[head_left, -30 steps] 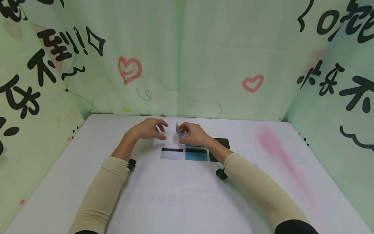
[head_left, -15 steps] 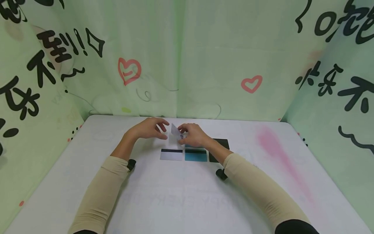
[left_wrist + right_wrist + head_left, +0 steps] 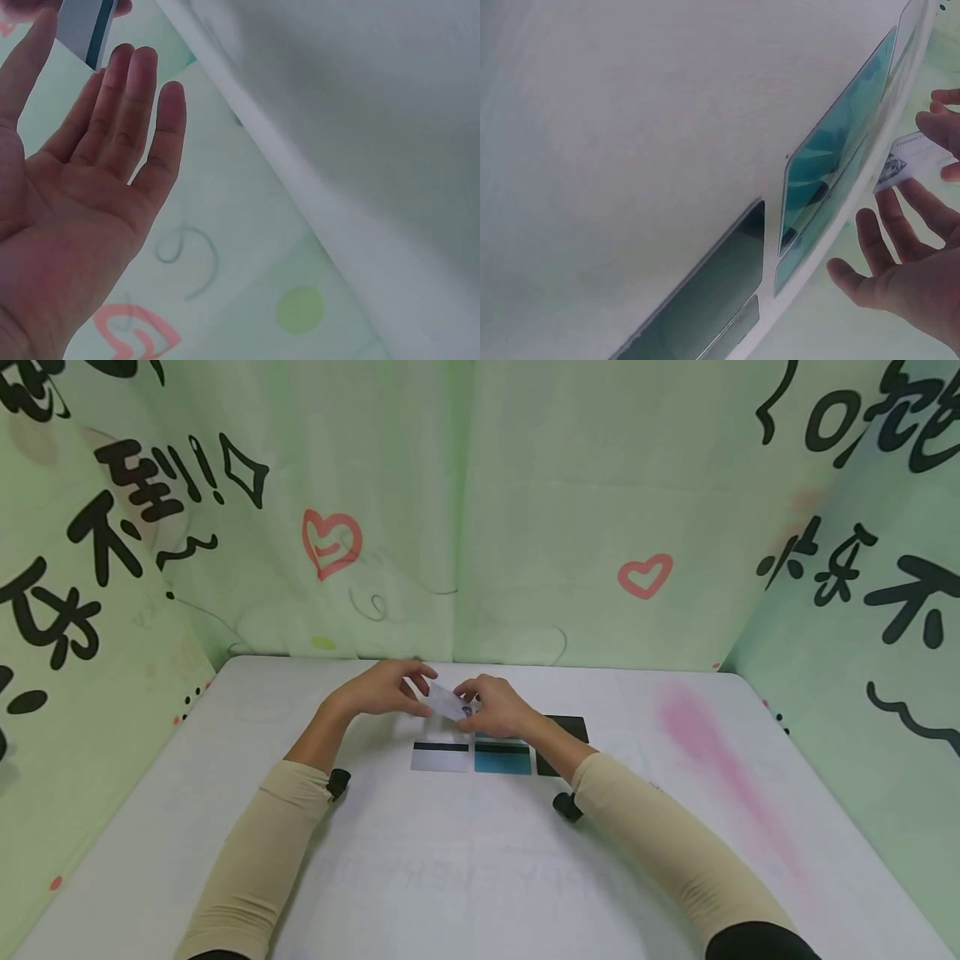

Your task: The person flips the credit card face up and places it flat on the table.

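Near the back of the table, my right hand (image 3: pixel 497 704) pinches a white card (image 3: pixel 448 700) with a small dark picture on it. A dark stripe shows along that card (image 3: pixel 84 30) in the left wrist view. On its other side my left hand (image 3: pixel 386 687) has its thumb and fingers parted, fingertips right at the card's left edge. Below them lie a white card with a black stripe (image 3: pixel 439 758) and a blue striped card (image 3: pixel 502 759). Another blue card (image 3: pixel 483 734) is mostly hidden behind my right hand. Dark cards (image 3: pixel 573 727) lie partly under my right forearm.
The white-covered table (image 3: pixel 420 877) ends just behind my hands at a green curtain (image 3: pixel 525 552) with hearts and black writing. A pink smear (image 3: pixel 712 752) marks the cloth on the right. Black devices (image 3: pixel 567 807) are strapped at both wrists.
The white card in my right hand has turned from nearly edge-on to face-on, its free end swinging left to my left hand's fingertips. Both hands stay nearly in place.
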Demonstrator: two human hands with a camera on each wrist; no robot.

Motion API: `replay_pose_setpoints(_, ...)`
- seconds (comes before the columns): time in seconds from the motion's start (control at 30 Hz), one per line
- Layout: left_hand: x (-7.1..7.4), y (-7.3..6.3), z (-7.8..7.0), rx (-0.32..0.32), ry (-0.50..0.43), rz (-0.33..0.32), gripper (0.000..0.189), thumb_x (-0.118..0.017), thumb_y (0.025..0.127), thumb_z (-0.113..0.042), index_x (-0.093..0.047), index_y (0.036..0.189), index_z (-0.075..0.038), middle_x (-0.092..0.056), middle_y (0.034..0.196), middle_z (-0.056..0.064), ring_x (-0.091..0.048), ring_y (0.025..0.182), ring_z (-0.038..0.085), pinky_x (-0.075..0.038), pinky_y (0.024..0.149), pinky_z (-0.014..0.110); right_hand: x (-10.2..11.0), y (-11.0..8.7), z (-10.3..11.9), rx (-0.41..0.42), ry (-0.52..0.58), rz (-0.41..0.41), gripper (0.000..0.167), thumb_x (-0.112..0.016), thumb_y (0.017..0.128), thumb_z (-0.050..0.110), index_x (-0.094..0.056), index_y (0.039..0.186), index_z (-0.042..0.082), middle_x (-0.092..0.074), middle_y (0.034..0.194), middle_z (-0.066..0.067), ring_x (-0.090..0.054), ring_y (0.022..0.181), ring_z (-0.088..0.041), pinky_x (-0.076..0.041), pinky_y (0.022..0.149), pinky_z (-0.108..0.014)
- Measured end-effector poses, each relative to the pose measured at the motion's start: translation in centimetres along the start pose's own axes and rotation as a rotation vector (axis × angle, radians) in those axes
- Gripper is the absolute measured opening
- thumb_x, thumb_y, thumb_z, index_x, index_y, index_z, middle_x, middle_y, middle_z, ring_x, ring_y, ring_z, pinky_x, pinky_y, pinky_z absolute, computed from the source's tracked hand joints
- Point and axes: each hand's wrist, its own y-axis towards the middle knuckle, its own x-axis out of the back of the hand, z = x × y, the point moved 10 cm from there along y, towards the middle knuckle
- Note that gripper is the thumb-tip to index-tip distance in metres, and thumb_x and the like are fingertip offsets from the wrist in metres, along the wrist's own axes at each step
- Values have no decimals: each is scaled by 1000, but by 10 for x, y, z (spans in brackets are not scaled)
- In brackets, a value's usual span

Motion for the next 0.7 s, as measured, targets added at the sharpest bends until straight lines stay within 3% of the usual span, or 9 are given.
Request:
replay_pose_setpoints(0.27, 0, 1, -4, -31, 19, -14, 61, -86, 86, -17, -61, 140, 0, -69, 118, 15, -73, 104, 30, -58, 86, 36, 1, -1, 3, 2, -20, -4, 54, -80, 85, 22, -68, 134, 4, -66, 121, -14, -61, 105, -26, -53, 91, -38)
replay_pose_setpoints(0.7, -2, 3, 0, 8, 97, -17, 53, -87, 83, -14, -69, 132, -6, -70, 117, 12, -72, 103, 27, -58, 86, 36, 5, -2, 4, 14, -36, -17, 53, -81, 86, 24, -69, 134, 5, -63, 124, -14, -59, 109, -28, -52, 93, -39)
